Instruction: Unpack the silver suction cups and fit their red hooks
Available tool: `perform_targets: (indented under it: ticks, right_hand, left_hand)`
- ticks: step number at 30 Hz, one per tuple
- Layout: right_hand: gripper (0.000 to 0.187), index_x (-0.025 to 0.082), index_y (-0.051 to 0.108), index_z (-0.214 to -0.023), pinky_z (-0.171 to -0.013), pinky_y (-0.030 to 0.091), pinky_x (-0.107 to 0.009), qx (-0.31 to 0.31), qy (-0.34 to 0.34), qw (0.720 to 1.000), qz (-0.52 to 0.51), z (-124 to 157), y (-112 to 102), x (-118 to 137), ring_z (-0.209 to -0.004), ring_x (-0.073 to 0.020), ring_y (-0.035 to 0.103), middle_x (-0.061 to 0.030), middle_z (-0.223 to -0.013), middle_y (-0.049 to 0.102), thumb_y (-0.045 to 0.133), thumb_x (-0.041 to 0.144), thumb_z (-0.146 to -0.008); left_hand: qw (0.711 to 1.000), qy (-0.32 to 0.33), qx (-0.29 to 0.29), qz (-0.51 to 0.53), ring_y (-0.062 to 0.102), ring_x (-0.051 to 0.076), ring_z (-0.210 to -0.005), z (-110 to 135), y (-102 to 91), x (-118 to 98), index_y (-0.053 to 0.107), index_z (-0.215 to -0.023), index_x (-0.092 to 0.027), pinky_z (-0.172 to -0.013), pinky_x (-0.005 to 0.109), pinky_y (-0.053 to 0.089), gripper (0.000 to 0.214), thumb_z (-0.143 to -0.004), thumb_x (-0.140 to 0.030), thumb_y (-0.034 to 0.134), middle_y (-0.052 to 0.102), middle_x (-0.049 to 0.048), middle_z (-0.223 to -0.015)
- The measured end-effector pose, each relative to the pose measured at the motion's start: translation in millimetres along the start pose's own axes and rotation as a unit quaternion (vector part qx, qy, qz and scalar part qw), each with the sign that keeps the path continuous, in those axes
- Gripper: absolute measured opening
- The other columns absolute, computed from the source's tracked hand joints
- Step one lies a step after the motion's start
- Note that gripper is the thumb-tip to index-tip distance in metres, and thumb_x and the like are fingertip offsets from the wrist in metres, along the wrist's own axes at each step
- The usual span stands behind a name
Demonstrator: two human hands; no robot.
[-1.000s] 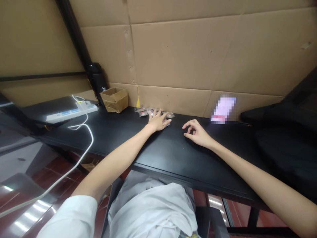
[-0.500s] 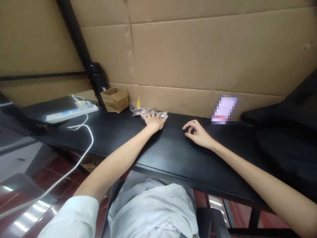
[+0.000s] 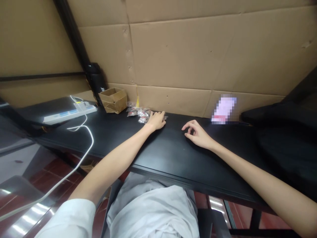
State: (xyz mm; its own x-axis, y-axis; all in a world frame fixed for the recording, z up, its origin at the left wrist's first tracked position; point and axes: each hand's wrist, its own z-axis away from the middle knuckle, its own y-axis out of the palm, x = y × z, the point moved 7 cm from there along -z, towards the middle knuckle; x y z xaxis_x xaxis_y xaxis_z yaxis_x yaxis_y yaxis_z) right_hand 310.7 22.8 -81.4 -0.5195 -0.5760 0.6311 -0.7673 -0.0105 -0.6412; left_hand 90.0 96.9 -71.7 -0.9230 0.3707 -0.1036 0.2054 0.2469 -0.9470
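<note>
Several small clear plastic packets with reddish contents lie in a loose row near the cardboard wall. Over the right end of this row rests my left hand, palm down, fingers apart and slightly bent. It touches or covers a packet there, and part of that packet peeks out beyond the fingers. My right hand rests on the black table farther right. Its fingers curl loosely, with a gap to the thumb and nothing in between.
Left of the packets stands an open cardboard box, with a black bottle behind it. A white power strip and its cable lie at the left. A pixelated phone-like screen leans at the back right, near a black bag.
My left hand has drawn its fingers in and shifted toward the right end of the packets, so more packets show on its left. My right hand stays in place.
</note>
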Motion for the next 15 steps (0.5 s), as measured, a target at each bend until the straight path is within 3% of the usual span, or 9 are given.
perform_targets:
  ticks: [5, 9, 15]
  right_hand:
    - [0.020, 0.024, 0.071, -0.104, -0.059, 0.052, -0.032, -0.006, -0.006, 1.000, -0.006, 1, -1, 5, -0.075, -0.0145, 0.064, -0.0069, -0.119, 0.053, 0.068, 0.020, -0.084]
    - [0.025, 0.025, 0.068, -0.110, -0.063, 0.054, -0.034, -0.001, -0.032, 0.999, 0.019, 3, 0, 15, -0.077, -0.0154, 0.064, -0.0073, -0.121, 0.054, 0.064, 0.018, -0.087]
    - [0.053, 0.030, 0.049, -0.145, -0.068, 0.056, -0.037, -0.021, -0.037, 0.996, 0.076, 6, -1, 20, -0.080, -0.0183, 0.065, -0.0083, -0.129, 0.058, 0.065, 0.024, -0.094]
  left_hand:
    - [0.993, 0.050, -0.074, 0.071, 0.071, 0.032, -0.123, 2, -15.2, -13, 0.065, -0.134, -0.018, -0.116, 0.048, 0.045, 0.034, -0.105, -0.020, 0.047, 0.078, 0.0152, -0.127]
    - [0.952, 0.096, -0.134, 0.258, 0.074, 0.026, -0.110, 6, -24.4, -26, 0.068, -0.128, -0.019, -0.102, 0.038, 0.053, 0.030, -0.110, -0.034, 0.050, 0.080, 0.0106, -0.119]
    - [0.888, 0.110, -0.091, 0.438, 0.071, 0.022, -0.096, 6, -8.2, -51, 0.074, -0.105, -0.017, -0.091, 0.032, 0.054, 0.044, -0.112, -0.049, 0.044, 0.079, 0.0066, -0.103]
